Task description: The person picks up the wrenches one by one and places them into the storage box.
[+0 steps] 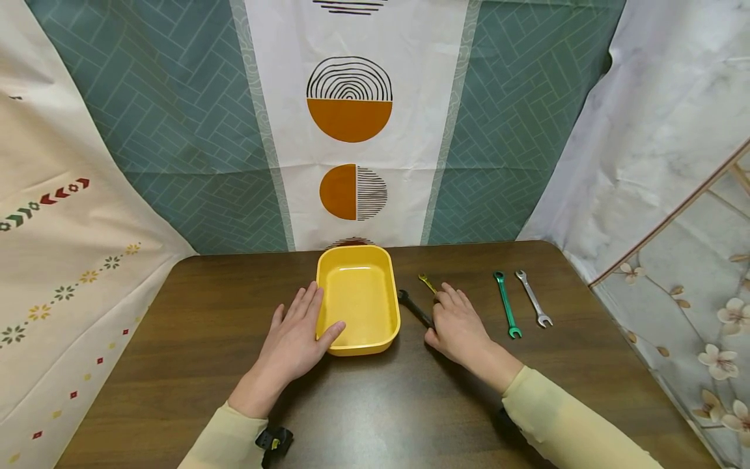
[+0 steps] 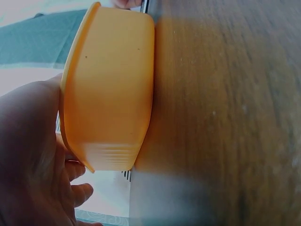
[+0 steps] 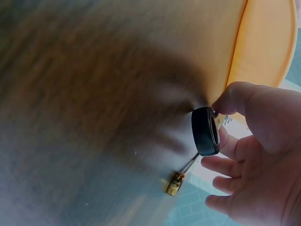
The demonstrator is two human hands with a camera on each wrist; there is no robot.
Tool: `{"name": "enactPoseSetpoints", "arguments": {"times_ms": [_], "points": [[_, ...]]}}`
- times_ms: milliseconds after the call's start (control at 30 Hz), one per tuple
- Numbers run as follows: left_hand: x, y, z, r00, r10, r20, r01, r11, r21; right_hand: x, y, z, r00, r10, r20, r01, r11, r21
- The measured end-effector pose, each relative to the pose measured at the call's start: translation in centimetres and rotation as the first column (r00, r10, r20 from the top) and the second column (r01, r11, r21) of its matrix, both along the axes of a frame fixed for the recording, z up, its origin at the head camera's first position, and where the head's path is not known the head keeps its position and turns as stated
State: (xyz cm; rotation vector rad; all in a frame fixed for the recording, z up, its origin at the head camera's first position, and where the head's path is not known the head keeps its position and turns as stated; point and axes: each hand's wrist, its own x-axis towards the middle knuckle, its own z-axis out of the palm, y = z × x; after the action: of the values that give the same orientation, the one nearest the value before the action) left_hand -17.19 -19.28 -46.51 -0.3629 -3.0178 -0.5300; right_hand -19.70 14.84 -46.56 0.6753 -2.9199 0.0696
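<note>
My left hand (image 1: 295, 340) rests at the left side of a yellow plastic tub (image 1: 360, 306), fingers straight along its rim and the thumb spread over the near left corner. In the left wrist view, the tub's outer wall (image 2: 110, 84) stands on the table with the palm beside its rim. Right of the tub, my right hand (image 1: 459, 330) pinches a black wrench (image 1: 415, 307) between thumb and forefinger; its ring end (image 3: 205, 132) shows in the right wrist view. A small yellow wrench (image 1: 427, 282) lies just beyond, partly hidden by those fingers.
A green wrench (image 1: 507, 306) and a silver wrench (image 1: 534, 299) lie side by side farther right on the brown wooden table (image 1: 193, 352). Patterned cloth (image 1: 193, 130) hangs behind the table's far edge, with more cloth along both sides.
</note>
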Motion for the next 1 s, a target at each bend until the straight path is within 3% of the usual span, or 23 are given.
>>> {"name": "enactPoseSetpoints", "arguments": {"times_ms": [1000], "points": [[0.08, -0.01, 0.09, 1.0, 0.0, -0.001, 0.0, 1.0, 0.002, 0.09, -0.03, -0.48, 0.996, 0.064, -0.056, -0.067, 0.996, -0.053]]}}
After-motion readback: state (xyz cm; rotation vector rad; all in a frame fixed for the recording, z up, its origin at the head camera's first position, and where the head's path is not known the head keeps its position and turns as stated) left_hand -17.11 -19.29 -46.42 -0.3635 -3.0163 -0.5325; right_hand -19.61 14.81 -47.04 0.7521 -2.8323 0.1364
